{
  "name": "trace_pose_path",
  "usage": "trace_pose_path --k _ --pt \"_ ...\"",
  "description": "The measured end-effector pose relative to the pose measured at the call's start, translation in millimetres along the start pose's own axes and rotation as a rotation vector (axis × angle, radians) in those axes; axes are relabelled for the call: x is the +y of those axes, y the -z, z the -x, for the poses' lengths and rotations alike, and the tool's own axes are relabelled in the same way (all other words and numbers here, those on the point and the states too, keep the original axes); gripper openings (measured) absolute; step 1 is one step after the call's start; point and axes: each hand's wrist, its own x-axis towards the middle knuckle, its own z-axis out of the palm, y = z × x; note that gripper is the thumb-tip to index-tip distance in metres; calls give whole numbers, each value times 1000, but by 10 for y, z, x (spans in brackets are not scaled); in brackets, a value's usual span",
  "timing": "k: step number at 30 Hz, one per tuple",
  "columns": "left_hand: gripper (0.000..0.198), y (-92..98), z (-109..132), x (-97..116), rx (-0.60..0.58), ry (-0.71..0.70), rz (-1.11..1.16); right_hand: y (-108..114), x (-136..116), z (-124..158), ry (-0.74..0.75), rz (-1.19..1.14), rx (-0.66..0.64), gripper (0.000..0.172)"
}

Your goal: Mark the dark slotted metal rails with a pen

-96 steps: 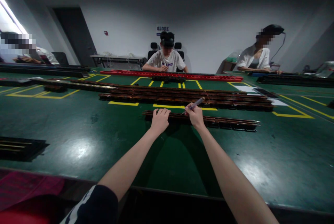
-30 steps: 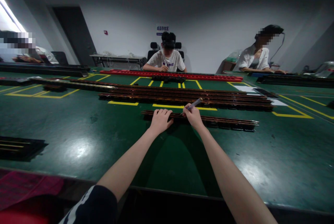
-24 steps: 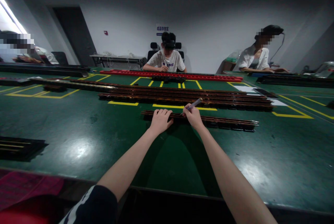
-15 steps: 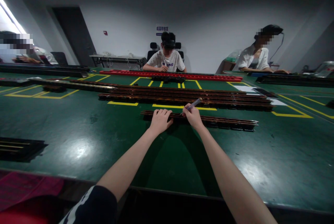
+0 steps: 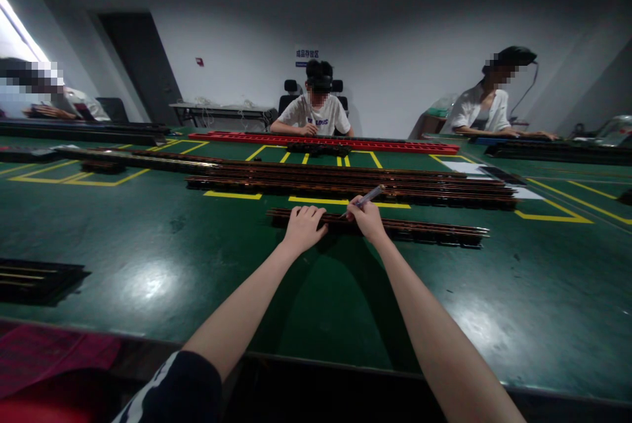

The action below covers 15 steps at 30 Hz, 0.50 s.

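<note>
A long dark bar with copper-coloured strips (image 5: 434,232) lies crosswise on the green table in front of me. My left hand (image 5: 303,228) is curled over it left of its middle, with the fingertips at the far side and the thumb at the near side. Just to the right, my right hand (image 5: 365,219) pinches a pen (image 5: 371,195) like a writing tool. The pen slants, its tip pointing down and left at the bar between my hands. Whether the tip touches the bar is too small to tell.
Behind the bar lies a stack of similar long bars (image 5: 345,181), then a red rail (image 5: 409,146). More dark bars (image 5: 39,278) sit at the left near the table edge. White paper (image 5: 464,168) lies at the right. Three people sit across the table, one directly opposite (image 5: 318,110).
My hands and the pen are almost unmoved; the right hand has shifted very slightly to the right. At the far right, a person's hand has slid a little to the right.
</note>
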Motion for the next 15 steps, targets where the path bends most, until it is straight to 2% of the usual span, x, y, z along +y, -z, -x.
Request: trace_pose_path --k 15 --pt "33 -19 -10 -3 7 10 -13 -8 -61 27 31 4 43 15"
